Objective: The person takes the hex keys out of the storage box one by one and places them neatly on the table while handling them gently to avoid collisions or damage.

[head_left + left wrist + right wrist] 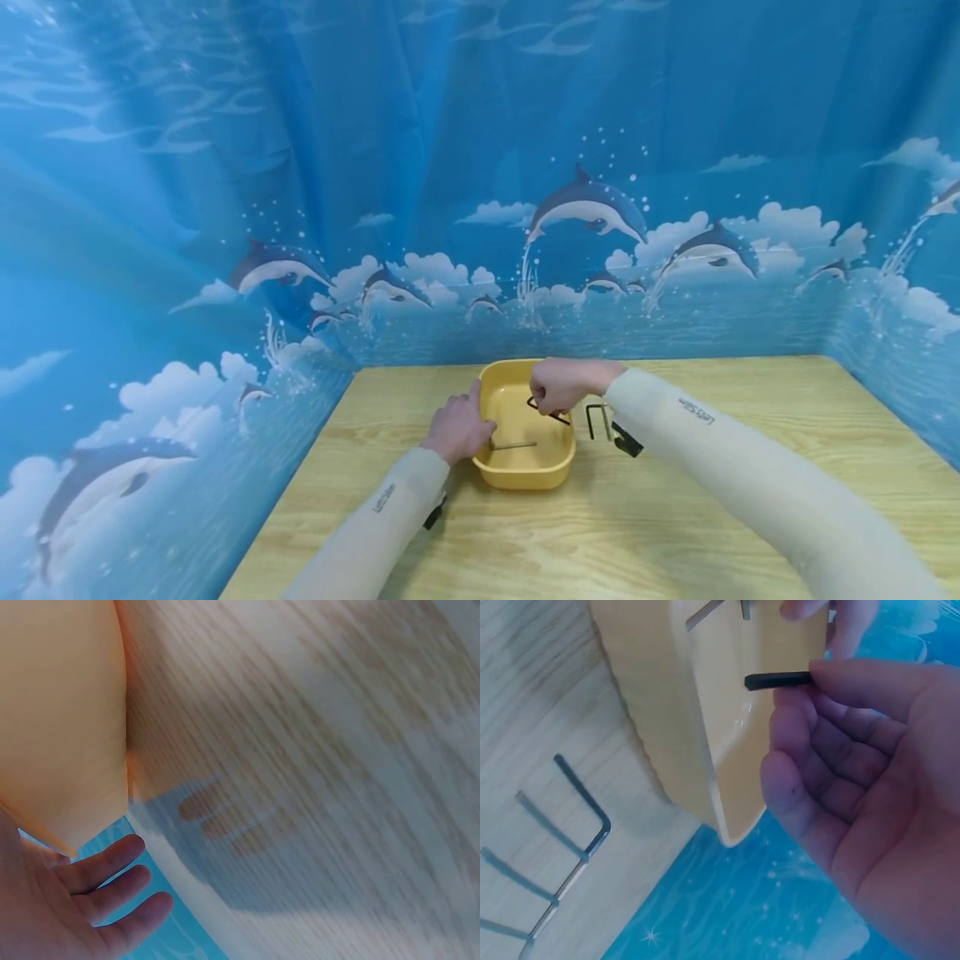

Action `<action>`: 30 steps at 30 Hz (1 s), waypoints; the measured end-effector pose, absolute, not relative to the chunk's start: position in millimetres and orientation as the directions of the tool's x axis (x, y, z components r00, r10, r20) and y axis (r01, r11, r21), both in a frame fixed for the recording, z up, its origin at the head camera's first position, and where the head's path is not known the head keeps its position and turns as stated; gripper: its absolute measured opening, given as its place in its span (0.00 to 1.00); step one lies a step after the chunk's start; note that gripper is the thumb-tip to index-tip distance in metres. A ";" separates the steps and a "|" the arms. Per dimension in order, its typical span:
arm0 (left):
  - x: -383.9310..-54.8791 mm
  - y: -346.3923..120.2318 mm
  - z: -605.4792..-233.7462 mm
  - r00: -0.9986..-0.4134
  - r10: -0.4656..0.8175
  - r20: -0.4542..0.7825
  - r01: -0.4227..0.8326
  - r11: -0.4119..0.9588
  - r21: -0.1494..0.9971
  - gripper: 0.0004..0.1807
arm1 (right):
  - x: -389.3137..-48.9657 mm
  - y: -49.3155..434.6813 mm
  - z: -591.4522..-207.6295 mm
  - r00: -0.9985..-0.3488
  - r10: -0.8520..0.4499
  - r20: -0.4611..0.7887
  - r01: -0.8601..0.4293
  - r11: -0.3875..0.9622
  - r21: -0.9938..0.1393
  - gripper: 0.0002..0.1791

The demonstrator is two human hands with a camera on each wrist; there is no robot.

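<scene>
My right hand (553, 387) pinches a black hex key (776, 680) between thumb and index finger, above the inside of a yellow plastic basin (522, 479). At the basin's left rim is my left hand (457, 427), its thumb over the inner side and other fingers outside. In the left wrist view, several fingers (112, 862) of that hand stand apart from the outer wall. A metallic hex key (513, 446) lies on the basin's floor, near the left thumb. Several more hex keys (585, 791) sit in a row on the table, right of the basin.
The basin stands on a light wood-grain table (637, 533), close to its far edge. A blue curtain (450, 167) printed with dolphins hangs behind and to the left. My right forearm (720, 442) reaches over the table's right part, beside the loose hex keys.
</scene>
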State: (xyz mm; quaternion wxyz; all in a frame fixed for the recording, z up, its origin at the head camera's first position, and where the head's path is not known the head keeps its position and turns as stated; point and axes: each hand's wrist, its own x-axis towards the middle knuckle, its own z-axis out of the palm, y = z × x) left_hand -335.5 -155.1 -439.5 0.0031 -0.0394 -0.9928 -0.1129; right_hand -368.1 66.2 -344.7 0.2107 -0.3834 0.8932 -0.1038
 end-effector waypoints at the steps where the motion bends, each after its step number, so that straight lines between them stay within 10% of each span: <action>1: -336.4 -154.8 -439.4 -0.997 0.077 0.016 0.078 0.971 0.226 0.44 | -366.9 70.7 -342.7 -0.621 -0.731 -0.283 -0.640 0.681 -0.355 0.15; 30: -337.9 -156.3 -439.7 -0.996 0.094 0.009 0.094 0.971 0.221 0.44 | -362.4 200.2 -378.0 -0.803 -0.568 -0.182 -0.384 0.725 -0.572 0.11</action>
